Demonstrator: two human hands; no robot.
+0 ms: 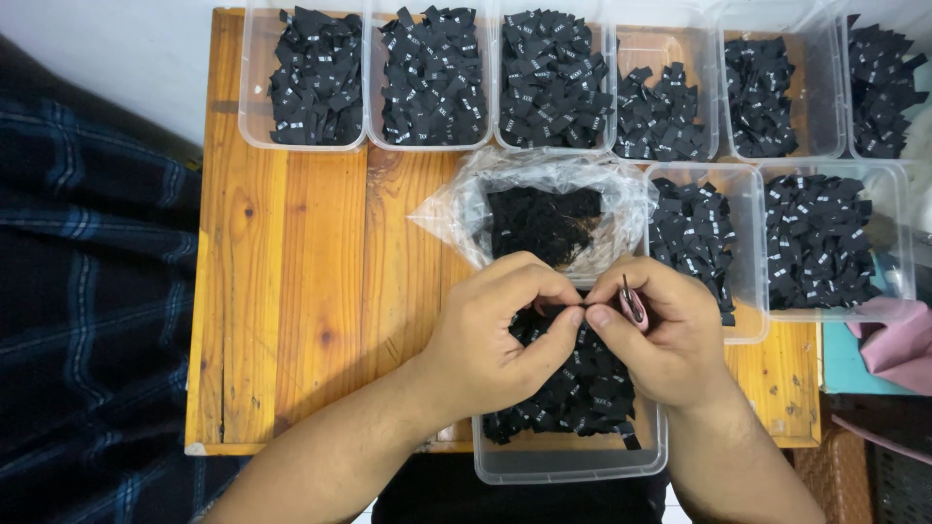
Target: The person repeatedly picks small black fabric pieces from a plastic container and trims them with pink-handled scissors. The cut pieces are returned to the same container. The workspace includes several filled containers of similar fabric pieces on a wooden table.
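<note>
My left hand (pixel 500 335) and my right hand (pixel 665 340) meet over a clear plastic tub (pixel 568 464) full of small black fabric labels (pixel 582 393). Both pinch one small black label (pixel 573 307) between thumbs and forefingers. In my right hand there is also a small pink-handled snipper (pixel 633 305), its metal tips pointing up. Just behind the hands lies an open clear plastic bag (pixel 544 194) holding a heap of black labels.
A wooden table (pixel 311 281) carries several clear tubs of black labels: a row along the far edge (pixel 432 78) and two more at the right (pixel 820 243). Dark plaid cloth (pixel 87 291) lies left of the table. Pink fabric (pixel 898 340) sits at the right edge.
</note>
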